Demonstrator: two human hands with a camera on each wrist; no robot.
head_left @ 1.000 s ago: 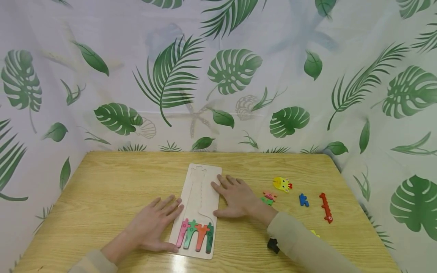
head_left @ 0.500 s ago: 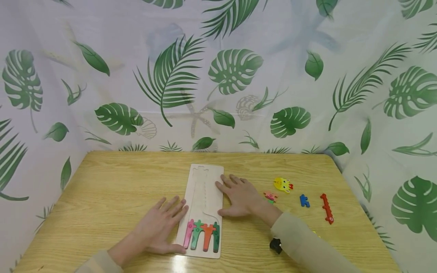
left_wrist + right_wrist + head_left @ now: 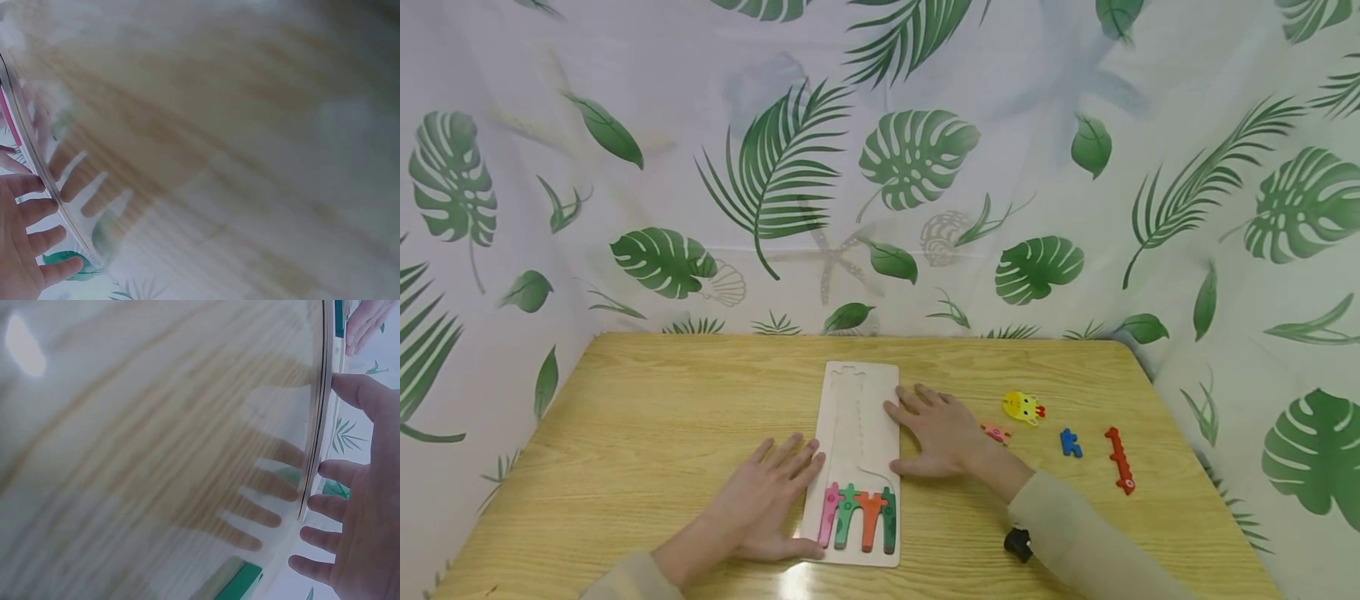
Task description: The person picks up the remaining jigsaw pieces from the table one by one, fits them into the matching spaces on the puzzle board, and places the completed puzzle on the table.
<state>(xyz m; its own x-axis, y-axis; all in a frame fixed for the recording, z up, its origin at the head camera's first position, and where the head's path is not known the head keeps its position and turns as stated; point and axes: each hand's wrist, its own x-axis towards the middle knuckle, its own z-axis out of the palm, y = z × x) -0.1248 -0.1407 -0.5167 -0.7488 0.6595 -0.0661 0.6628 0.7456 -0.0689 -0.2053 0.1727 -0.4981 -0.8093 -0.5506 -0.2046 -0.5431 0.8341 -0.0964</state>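
Note:
A pale wooden puzzle board point(image 3: 880, 425) lies lengthwise on the table, with a giraffe-like outline cut into it. Four-legged shapes fill its near end: a pink piece point(image 3: 828, 514), a green piece point(image 3: 846, 515), an orange piece point(image 3: 870, 521) and a dark green piece point(image 3: 889, 518). My left hand point(image 3: 767, 500), fingers spread, touches the board's left edge, its thumb by the near left corner. At the right edge rests my right hand point(image 3: 940, 437), also spread; in the right wrist view its thumb and index finger meet the board edge point(image 3: 324, 394).
Right of my right hand lie a yellow giraffe-head piece point(image 3: 1022, 407), a pink piece point(image 3: 997, 432) partly behind the wrist, a blue piece point(image 3: 1071, 443) and a long red piece point(image 3: 1120, 461). A black object point(image 3: 1018, 545) shows beside the right sleeve. Leaf-patterned cloth point(image 3: 880, 208) hangs behind the table.
The board has slid a little to the right, its pieces staying in place. Both hands have moved right along with it, and the right forearm now covers more of the loose pieces.

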